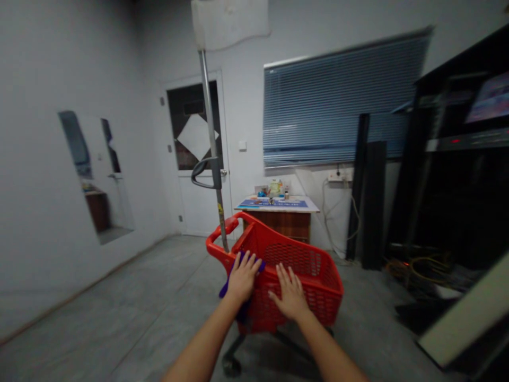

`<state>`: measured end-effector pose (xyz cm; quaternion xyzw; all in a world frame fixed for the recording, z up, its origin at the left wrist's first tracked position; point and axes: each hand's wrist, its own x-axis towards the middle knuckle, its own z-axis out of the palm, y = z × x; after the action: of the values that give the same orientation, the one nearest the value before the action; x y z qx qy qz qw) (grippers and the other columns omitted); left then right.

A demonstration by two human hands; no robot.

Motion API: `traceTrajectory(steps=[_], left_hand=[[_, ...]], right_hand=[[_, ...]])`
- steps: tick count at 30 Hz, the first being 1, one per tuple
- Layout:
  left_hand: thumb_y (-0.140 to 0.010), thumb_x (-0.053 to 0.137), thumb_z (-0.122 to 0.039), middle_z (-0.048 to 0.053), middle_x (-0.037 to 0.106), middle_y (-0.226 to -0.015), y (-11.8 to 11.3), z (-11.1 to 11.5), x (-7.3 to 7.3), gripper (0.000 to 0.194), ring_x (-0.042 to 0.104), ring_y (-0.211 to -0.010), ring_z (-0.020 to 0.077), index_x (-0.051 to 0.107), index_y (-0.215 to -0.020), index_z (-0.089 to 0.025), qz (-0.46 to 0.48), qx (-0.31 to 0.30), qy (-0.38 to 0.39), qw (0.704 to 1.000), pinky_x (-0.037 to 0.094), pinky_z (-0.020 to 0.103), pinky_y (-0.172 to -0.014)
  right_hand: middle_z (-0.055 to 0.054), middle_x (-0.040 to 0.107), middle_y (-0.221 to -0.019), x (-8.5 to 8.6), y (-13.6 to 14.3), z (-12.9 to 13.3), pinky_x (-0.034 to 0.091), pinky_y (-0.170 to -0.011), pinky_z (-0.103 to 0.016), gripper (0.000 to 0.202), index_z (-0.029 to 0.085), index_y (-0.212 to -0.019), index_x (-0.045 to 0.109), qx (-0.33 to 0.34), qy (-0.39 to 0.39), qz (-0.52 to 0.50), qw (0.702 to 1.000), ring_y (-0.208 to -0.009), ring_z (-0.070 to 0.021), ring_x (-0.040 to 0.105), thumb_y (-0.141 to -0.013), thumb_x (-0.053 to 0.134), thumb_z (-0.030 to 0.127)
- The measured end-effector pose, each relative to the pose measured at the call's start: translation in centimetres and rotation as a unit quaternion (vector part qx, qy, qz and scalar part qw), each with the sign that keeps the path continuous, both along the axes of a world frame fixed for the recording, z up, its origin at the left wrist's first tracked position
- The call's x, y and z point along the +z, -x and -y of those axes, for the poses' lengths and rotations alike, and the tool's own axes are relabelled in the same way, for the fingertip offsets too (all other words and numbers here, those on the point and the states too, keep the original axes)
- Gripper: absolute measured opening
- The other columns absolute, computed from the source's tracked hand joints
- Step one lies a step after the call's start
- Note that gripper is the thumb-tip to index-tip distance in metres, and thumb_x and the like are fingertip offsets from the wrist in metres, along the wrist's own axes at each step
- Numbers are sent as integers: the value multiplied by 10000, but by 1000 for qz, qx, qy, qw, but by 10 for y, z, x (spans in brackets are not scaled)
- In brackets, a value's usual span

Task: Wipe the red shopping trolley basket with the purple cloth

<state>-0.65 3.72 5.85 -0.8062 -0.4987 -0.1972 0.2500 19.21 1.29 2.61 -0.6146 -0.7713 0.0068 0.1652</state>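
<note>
Here our left hand (243, 278) splays over the purple cloth (223, 292) at the red cart's (265, 300) near side, grip unclear; our right hand (293, 295) spreads open, empty. Best we press evenly, cloth flat.

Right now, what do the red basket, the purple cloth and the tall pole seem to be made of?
The basket looks like molded plastic, slightly glossy: even red color, rows of holes through its walls. The cloth, limp under the left hand, seems a matte fabric; the blur hides its weave, so the fiber stays open. The pole is probably smooth metal, given its silvery-grey shine.
</note>
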Motion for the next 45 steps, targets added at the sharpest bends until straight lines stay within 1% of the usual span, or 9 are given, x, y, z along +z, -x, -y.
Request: traceTrajectory(steps=[6,10,14,18,21,27,31,35,45], left_hand=[[-968,371,-277,3,433,-1482,-8,6,-12,442,246,-1419,256,434,-1404,-314,41,50,-8,998,135,520,-1158],[-946,389,-238,-6,409,-1497,-22,7,-17,487,255,-1416,256,400,-1426,-323,25,22,8,999,138,517,-1158],[-937,385,-215,4,427,-1486,-10,4,-9,490,277,-1409,236,420,-1416,-314,4,-6,23,1000,123,499,-1164],[-939,375,-201,10,448,-1471,10,4,-2,472,265,-1413,235,455,-1394,-299,38,39,-12,998,93,509,-1168],[-938,380,-201,18,449,-1470,5,7,-4,467,236,-1422,254,467,-1389,-283,57,62,-28,996,101,520,-1165],[-953,400,-262,0,438,-1478,-23,7,-20,450,261,-1415,243,452,-1397,-313,42,21,13,999,110,506,-1169],[-971,390,-300,2,472,-1454,-13,1,-17,424,295,-1403,222,461,-1388,-321,30,3,1,1000,91,495,-1177],[-978,374,-313,22,510,-1422,-2,2,-11,404,311,-1395,234,504,-1359,-290,49,46,-20,998,95,501,-1177],[-948,402,-263,25,480,-1448,-24,2,-24,443,275,-1408,239,472,-1385,-280,28,9,24,999,89,508,-1174]], right_hand=[[-9,-33,-1578,-11,7,-2,88,-1165,-447,873,188,-1518,94,-1,-35,-3,999,-1447,-273,-57,-852,356,688],[-33,-48,-1578,-14,9,-3,96,-1161,-460,880,198,-1518,96,-4,-45,-4,999,-1446,-277,-56,-847,363,701],[-29,-50,-1578,-14,7,-3,90,-1164,-444,859,190,-1518,100,-5,-45,0,999,-1446,-265,-63,-861,341,689],[-13,-46,-1578,-14,7,-2,92,-1164,-443,850,198,-1518,97,-1,-49,-3,999,-1445,-261,-72,-864,337,683],[2,-53,-1576,-12,9,-1,80,-1167,-446,845,205,-1519,92,-3,-42,-7,999,-1444,-261,-80,-860,364,660],[6,-42,-1579,-6,8,2,74,-1170,-427,848,216,-1520,92,2,-20,-13,1000,-1448,-253,-58,-856,364,668],[0,-29,-1582,-9,6,0,95,-1167,-436,858,225,-1521,77,10,-28,-10,1000,-1450,-256,-40,-853,372,674],[-1,-17,-1582,-12,6,0,106,-1163,-452,842,213,-1521,92,7,-40,-13,999,-1450,-273,-31,-859,379,647],[12,41,-1579,-4,2,1,114,-1167,-436,812,222,-1519,101,30,-14,-27,999,-1453,-253,3,-875,333,659]])
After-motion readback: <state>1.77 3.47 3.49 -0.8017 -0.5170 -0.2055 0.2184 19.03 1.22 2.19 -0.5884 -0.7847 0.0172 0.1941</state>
